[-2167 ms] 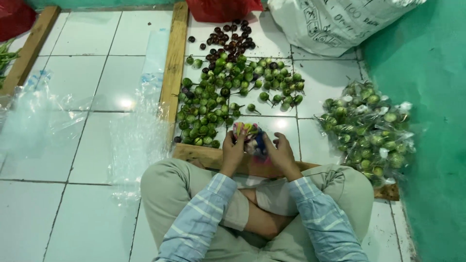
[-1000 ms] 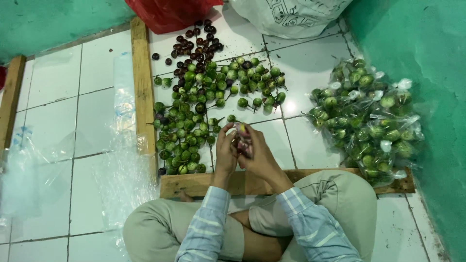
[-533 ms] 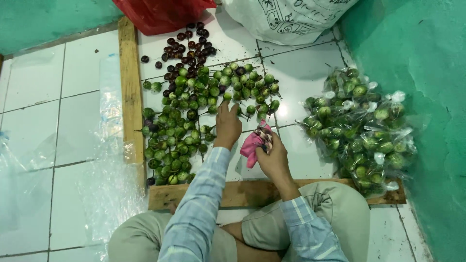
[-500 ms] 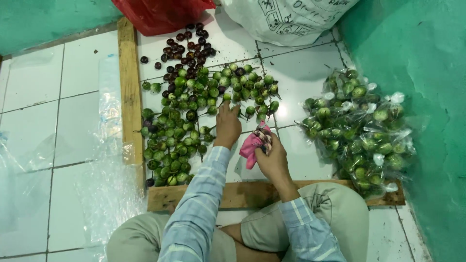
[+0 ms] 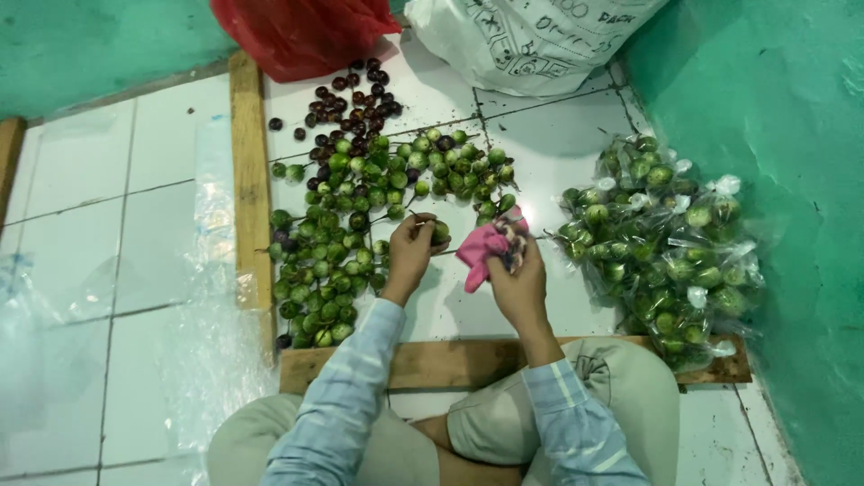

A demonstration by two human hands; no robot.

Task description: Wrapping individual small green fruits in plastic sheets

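left hand point(image 5: 409, 252) – pinching green fruit point(image 5: 439, 231) | right hand point(image 5: 515, 279) – clutching pink cloth point(image 5: 481, 247)

Left hand point(image 5: 409, 256) pinching a green fruit point(image 5: 439, 231), right hand point(image 5: 515, 279) clutching pink cloth point(image 5: 481, 252)

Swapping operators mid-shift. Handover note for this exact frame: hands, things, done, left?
Left hand: fingers pinch one small round green fruit.
Right hand: closed on a crumpled pink cloth.
Loose pile of green fruits lies on the white tiled floor inside the wooden planks; dark purple fruits lie at its far end.
Done: clear plastic bags of green fruits stacked by the green wall.
Left: most of the pile is loose.
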